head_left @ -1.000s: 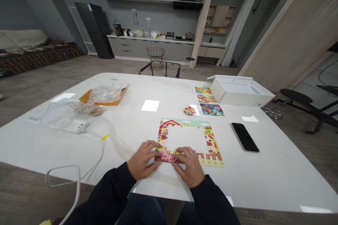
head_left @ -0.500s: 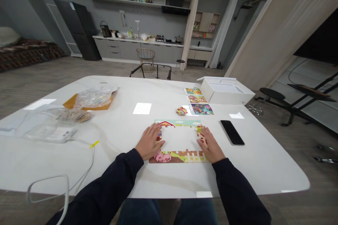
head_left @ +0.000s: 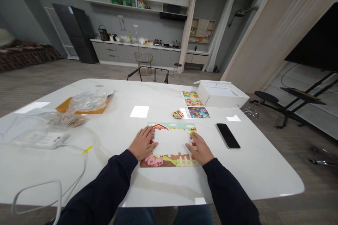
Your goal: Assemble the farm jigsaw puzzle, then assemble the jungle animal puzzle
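A puzzle border with a farm picture lies flat on the table, its middle showing bare white. My left hand rests on the border's left side, fingers stretched out and thumb over the inner edge. On the opposite side lies my right hand, fingers extended and partly covering that edge. Both palms face down. Beyond the border is a small stack of colourful puzzle pieces. Picture cards lie in a column behind the stack.
A black phone lies to the right, with an open white box behind. At left are plastic wrapping on an orange-yellow sheet, a white device and its cable. A chair stands across the white table.
The border and both hands have shifted slightly left relative to the stack and phone. My right hand now covers more of the border's right side. The camera view has also tilted a little.
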A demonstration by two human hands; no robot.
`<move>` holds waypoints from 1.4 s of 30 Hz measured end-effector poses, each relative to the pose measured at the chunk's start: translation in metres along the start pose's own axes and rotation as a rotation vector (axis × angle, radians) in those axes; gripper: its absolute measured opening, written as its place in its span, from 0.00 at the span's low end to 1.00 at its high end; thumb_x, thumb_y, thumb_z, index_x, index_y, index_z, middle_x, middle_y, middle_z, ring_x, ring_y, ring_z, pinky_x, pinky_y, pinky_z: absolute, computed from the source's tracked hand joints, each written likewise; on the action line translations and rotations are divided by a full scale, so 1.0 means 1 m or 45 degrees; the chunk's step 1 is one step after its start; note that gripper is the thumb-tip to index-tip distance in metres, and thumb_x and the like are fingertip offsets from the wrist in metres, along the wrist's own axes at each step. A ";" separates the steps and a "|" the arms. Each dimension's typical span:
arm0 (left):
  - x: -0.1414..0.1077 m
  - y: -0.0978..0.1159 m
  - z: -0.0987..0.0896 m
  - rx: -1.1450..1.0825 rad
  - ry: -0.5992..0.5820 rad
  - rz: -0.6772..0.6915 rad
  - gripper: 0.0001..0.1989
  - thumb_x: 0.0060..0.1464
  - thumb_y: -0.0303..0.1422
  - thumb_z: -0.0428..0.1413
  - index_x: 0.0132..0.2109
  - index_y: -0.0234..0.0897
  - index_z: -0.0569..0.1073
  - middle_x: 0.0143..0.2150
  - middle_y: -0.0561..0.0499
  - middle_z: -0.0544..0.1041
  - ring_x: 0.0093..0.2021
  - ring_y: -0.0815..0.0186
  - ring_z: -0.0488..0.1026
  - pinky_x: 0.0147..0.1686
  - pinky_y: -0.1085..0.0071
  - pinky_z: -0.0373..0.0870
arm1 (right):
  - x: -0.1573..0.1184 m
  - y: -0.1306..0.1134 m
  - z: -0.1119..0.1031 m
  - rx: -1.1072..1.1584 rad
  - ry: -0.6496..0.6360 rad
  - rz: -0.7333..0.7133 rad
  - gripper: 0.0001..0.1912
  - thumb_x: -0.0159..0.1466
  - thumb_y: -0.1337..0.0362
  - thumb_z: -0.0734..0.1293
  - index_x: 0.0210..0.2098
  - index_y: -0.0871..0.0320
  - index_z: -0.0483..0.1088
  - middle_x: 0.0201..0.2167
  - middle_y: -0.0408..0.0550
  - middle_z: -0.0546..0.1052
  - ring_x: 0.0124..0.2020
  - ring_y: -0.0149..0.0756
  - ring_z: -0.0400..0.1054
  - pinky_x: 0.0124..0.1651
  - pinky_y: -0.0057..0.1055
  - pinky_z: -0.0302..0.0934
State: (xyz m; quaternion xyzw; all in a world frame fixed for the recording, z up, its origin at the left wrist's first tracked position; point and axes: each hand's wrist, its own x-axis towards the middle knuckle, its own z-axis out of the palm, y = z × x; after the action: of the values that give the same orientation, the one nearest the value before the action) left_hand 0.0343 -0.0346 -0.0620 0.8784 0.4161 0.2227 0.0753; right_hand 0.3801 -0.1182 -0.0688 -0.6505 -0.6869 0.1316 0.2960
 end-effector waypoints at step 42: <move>0.054 -0.009 -0.020 -0.374 0.410 -0.040 0.12 0.64 0.26 0.46 0.51 0.39 0.70 0.47 0.45 0.76 0.50 0.56 0.71 0.53 0.56 0.69 | 0.106 -0.092 0.047 0.196 -0.044 -0.517 0.28 0.55 0.79 0.66 0.54 0.56 0.68 0.50 0.53 0.75 0.55 0.47 0.67 0.61 0.47 0.61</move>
State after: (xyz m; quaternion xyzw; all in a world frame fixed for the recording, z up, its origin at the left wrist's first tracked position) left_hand 0.0492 0.0116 -0.0297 0.8045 0.3996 0.4170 0.1387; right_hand 0.2799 -0.0169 -0.0289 -0.4720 -0.7967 0.1327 0.3533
